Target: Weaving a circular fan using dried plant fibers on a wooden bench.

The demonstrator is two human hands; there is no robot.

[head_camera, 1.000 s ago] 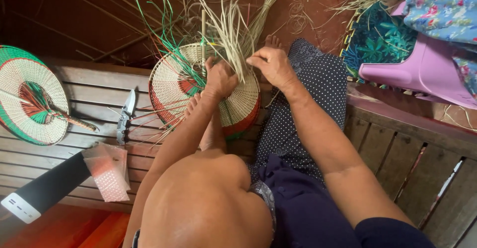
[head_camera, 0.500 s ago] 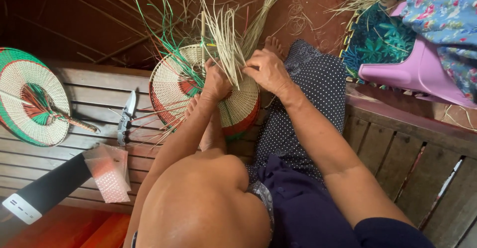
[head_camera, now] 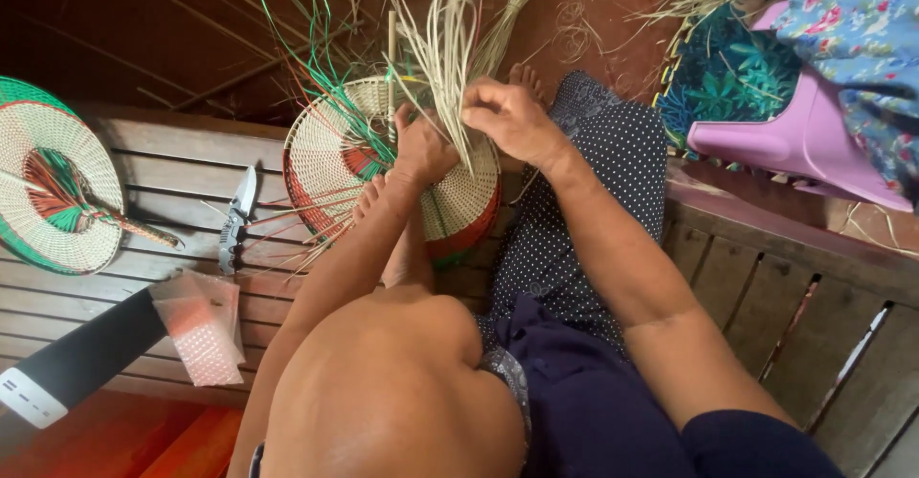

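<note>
Gripping pale strands [head_camera: 448, 57] | upright, tips away | both hands | woven fan [head_camera: 330, 157]

The fan [head_camera: 330, 157] is cream with red and green bands; a second fan [head_camera: 48, 186] matches it. The skirt [head_camera: 584, 220] is dark with white dots, the stool [head_camera: 804, 143] lilac, the cloth [head_camera: 852, 28] blue floral. The knife [head_camera: 235, 220] looks silver and black.

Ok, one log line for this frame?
left hand: on round woven straw fan | right hand: pinching pale straw strands | folding knife: bench
</note>
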